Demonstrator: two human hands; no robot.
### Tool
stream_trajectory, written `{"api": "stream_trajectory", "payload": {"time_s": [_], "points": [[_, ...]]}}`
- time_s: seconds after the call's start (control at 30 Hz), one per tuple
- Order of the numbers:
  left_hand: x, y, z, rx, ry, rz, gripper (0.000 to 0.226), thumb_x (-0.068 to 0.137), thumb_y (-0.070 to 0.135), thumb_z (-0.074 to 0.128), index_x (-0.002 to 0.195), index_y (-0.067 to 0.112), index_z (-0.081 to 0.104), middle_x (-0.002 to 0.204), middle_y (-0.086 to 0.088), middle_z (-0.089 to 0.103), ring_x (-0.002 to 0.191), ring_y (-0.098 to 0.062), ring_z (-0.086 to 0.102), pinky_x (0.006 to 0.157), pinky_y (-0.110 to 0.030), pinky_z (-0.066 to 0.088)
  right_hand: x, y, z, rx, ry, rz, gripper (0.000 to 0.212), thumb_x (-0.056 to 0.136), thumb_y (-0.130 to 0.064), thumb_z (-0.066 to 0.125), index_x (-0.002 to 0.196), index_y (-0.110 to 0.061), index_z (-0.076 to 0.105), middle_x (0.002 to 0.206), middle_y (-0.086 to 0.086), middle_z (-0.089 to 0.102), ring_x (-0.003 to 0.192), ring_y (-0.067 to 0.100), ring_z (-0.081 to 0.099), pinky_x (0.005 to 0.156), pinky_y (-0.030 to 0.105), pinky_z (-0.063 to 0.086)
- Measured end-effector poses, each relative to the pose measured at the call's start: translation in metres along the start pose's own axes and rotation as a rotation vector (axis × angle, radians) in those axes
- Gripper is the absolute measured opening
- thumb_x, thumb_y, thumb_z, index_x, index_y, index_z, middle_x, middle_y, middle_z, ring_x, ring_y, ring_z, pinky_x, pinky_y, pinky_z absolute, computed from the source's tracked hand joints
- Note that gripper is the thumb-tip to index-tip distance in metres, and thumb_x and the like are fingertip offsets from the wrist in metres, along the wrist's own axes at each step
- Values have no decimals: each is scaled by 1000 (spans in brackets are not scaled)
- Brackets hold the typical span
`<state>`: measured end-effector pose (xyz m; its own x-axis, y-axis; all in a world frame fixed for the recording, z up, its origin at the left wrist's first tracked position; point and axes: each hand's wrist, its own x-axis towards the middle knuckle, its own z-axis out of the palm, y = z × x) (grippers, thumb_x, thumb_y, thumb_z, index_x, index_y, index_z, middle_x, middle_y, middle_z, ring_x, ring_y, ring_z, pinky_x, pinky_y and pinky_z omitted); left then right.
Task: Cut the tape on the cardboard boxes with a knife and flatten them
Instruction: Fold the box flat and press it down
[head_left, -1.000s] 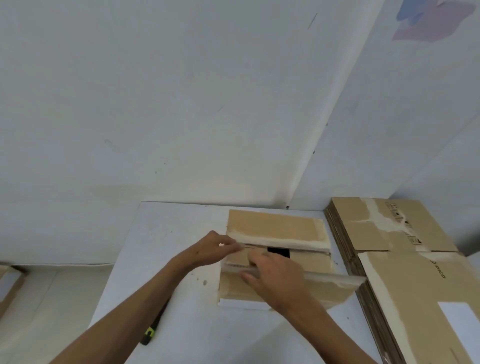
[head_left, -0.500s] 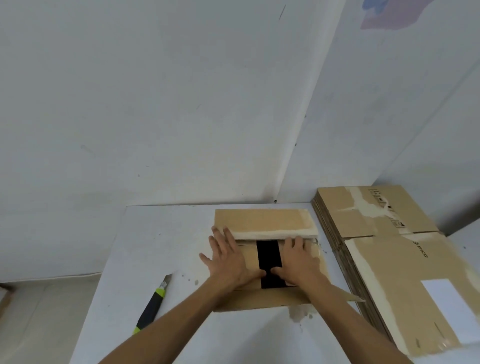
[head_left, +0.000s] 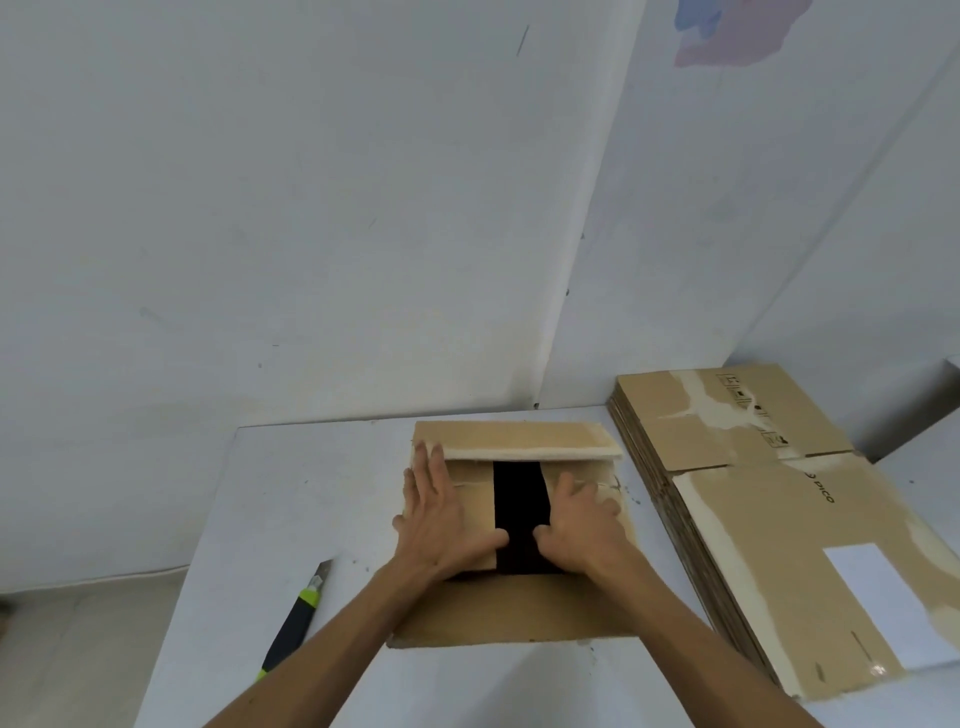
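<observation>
While both hands lie flat with straight fingers, the left hand (head_left: 439, 519) and right hand (head_left: 587, 525) press the inner flaps of the cardboard box (head_left: 511, 613) at the middle of the white table (head_left: 311, 483); neither grip holds anything. A dark gap shows between them. The knife (head_left: 298, 621) lies left of the box, the flattened stack (head_left: 769, 519) to the right.

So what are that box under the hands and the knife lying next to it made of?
The box looks like plain brown corrugated cardboard, matte; pale torn strips run along a flap edge, perhaps where tape peeled off. The knife seems to have a black and yellow-green plastic handle with a dull grey metal blade tip, though the blade is too small to judge surely. The stack of flattened boxes appears to be the same cardboard.
</observation>
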<state>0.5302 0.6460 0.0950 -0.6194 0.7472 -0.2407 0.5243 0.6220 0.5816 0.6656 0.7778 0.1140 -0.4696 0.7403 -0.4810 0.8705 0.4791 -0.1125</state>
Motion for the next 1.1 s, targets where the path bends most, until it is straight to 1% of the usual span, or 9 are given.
{"api": "stream_trajectory", "payload": {"time_s": [0.17,0.27,0.5,0.63,0.77,0.83,0.9,1.0,1.1], "points": [[-9,-5,-7,-98,144,62,143,54,67,73,157,26,-18,164,12,-27,151,-35,19,103,-65,45,-3,-13,-1,13,15,-12,66,97,-34,61,146,-16,21,155,23,26,138,54,35,102,64,48],[-10,-11,-14,-253,188,38,128,66,65,74,159,31,-8,167,9,-7,147,-31,26,109,-52,46,-11,-13,-7,-15,154,-33,71,97,-24,61,151,-14,17,153,21,35,128,43,53,99,48,55],[-8,-36,-77,-471,114,7,60,104,27,57,159,28,32,152,-3,49,129,-28,57,102,-45,51,-6,42,-61,328,218,26,50,104,-20,50,148,-14,28,96,8,62,81,22,66,69,40,61],[-2,-45,-101,88,224,-79,77,99,15,61,162,12,16,146,-20,51,120,-34,61,98,-47,55,-16,61,-77,529,183,17,40,101,-9,46,141,-16,46,101,6,61,87,23,64,71,41,59],[-13,-34,-93,768,147,-62,78,96,-5,47,161,-2,5,166,-33,4,155,-48,-6,124,-63,16,-26,70,-87,742,170,21,47,102,-5,42,145,-22,46,112,4,60,94,19,59,64,31,48],[-18,-22,-90,887,-34,17,58,103,15,49,156,2,32,164,-25,23,157,-41,2,122,-68,1,-30,71,-96,814,175,-1,43,101,-8,42,140,-25,49,113,2,63,99,23,62,69,36,53],[-23,-2,-92,856,-260,32,44,103,49,50,130,15,60,134,-9,60,142,-30,46,116,-75,-13,-33,68,-106,897,179,-12,38,100,-9,43,132,-25,56,111,4,67,97,26,68,71,41,60],[-30,30,-94,729,-289,113,74,94,81,31,103,18,66,96,3,70,108,-18,67,108,-75,-21,-40,54,-126,1034,174,-47,27,102,-8,46,121,-20,60,107,8,70,92,27,70,62,34,60],[-35,61,-107,207,-402,251,89,78,98,28,105,23,68,98,6,72,100,-12,67,121,-61,24,-47,27,-147,1181,137,-102,22,105,-9,48,119,-20,59,106,5,71,91,23,70,56,27,55]]}}
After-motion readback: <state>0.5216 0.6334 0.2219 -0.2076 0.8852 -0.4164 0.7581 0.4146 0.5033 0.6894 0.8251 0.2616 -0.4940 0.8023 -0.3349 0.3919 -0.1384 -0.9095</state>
